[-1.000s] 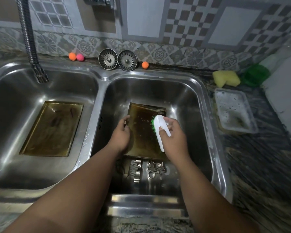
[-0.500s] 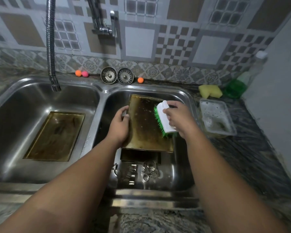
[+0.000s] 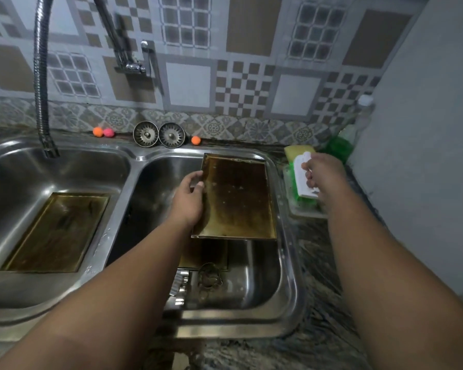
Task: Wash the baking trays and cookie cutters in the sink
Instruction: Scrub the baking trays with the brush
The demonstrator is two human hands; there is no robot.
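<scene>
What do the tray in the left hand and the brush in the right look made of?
The tray in the left hand: likely thin sheet metal, folded rim, dull brown baked-on staining. The brush in the right hand: probably plastic, smooth white back, green bristles.

The worktop [image 3: 318, 343] is dark veined stone, and a steel double sink [image 3: 292, 276] is set into it. In the left basin, at 9 o'clock, a baking tray [image 3: 56, 231] lies flat on the bottom. On the bottom of the right basin lies a second tray [image 3: 206, 252], with cookie cutters [image 3: 198, 284] just beside it at 6 o'clock. At 12 o'clock two sink strainers [image 3: 145, 134] stand on edge against the wall. An orange ball [image 3: 98, 131] touches a pink ball [image 3: 108, 132] at 11 o'clock, and another orange ball [image 3: 195, 140] lies beside the strainers. At 2 o'clock are a yellow sponge [image 3: 297, 150] and a bottle [image 3: 342, 145] of green liquid. A clear plastic tub [image 3: 308, 213] sits at 3 o'clock.
</scene>
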